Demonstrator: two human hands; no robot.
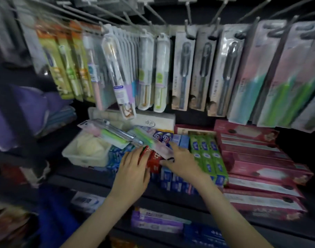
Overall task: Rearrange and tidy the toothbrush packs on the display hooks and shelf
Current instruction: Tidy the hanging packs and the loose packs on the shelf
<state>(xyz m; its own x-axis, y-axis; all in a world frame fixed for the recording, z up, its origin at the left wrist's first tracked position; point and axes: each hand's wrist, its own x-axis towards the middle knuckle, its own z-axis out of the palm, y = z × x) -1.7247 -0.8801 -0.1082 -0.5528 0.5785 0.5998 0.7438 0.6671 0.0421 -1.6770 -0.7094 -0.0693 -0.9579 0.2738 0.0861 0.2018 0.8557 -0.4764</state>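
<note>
Toothbrush packs point(115, 137) lie loose across the toothpaste boxes point(205, 154), just past my fingertips toward eleven o'clock, their long axis running ten to four. My right hand point(181, 161), the nearer one, pinches the closest pack point(153, 143) by its near end. My left hand point(133, 169) lies straight-fingered beside it.

Dark back panel point(194, 116), black shelf point(85, 183), dim and shadowy store light
</note>
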